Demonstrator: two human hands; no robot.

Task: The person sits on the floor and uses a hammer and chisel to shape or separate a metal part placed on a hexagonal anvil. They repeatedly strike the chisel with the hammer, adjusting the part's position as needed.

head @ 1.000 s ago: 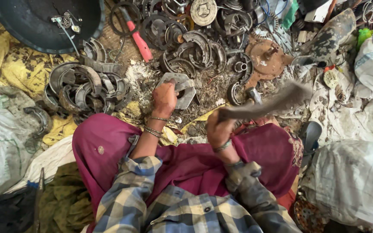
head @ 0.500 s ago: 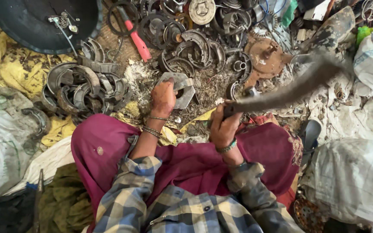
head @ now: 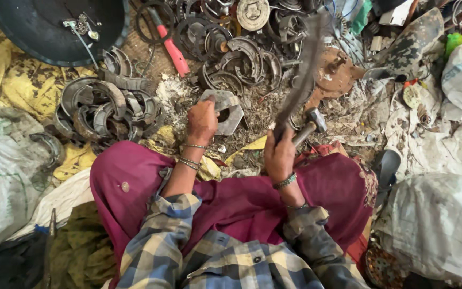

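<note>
- Left hand (head: 202, 122) clamped over the near edge of a flat grey metal piece (head: 225, 111) with a hole through it, pinning it to the ground, probably so it cannot skip
- Right hand (head: 279, 155) closed tight round the handle of a long dark tool (head: 301, 80), blurred and raised, pointing up and away from the grey metal piece; likely held at the far end of the handle for reach
- Small hammer (head: 312, 122) lying just right of the grey metal piece, head away from the lap, handle near the right hand
- Curved brake shoes (head: 105, 109) heaped left of the grey metal piece, stacked together as if sorted by kind
- More curved shoes and round parts (head: 241, 51) piled beyond the grey metal piece, with a red-handled tool (head: 173, 52) lying among them
- Rusty disc (head: 335, 72) to the right of and beyond the grey metal piece
- Ash and grit spread round the grey metal piece, which sits straight ahead of the maroon-draped lap (head: 231, 198), within easy reach of both hands
</note>
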